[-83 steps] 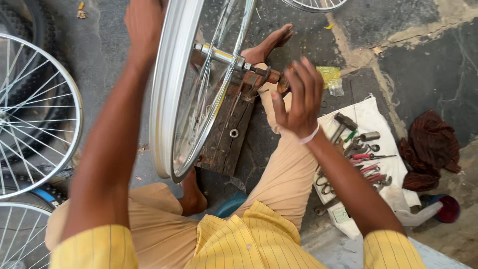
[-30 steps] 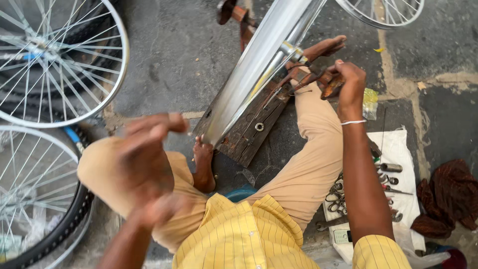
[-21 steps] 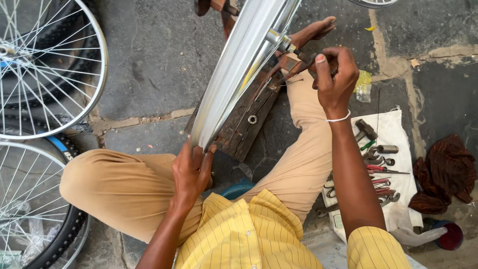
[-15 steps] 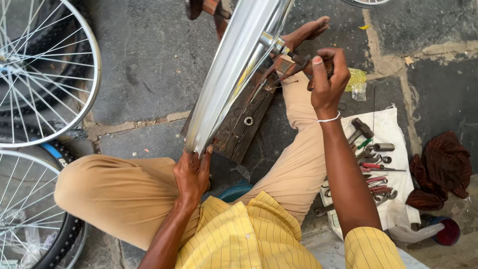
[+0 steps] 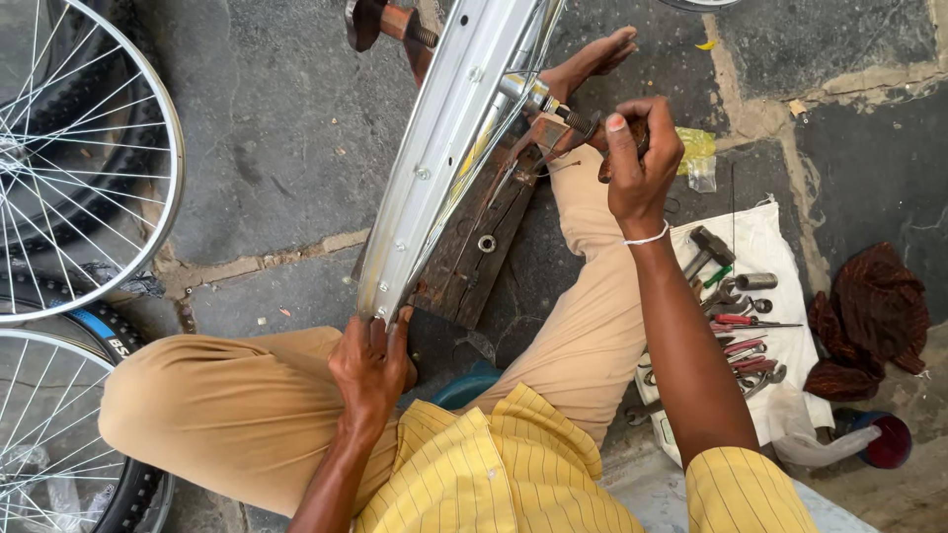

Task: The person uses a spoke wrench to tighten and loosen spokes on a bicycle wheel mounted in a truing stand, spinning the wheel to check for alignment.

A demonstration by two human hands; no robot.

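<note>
Gripping the lower edge of the silver spoked bicycle wheel rim [image 5: 444,148], the left hand [image 5: 370,365] is curling its fingers shut on it. At the hub axle [image 5: 548,99], the right hand [image 5: 640,163] is closing around what is probably a small dark tool, mostly hidden. Underneath is lying a worn wooden plank [image 5: 474,247]; a white cloth [image 5: 775,232] with scattered metal hand tools [image 5: 736,326] is sitting right.
</note>
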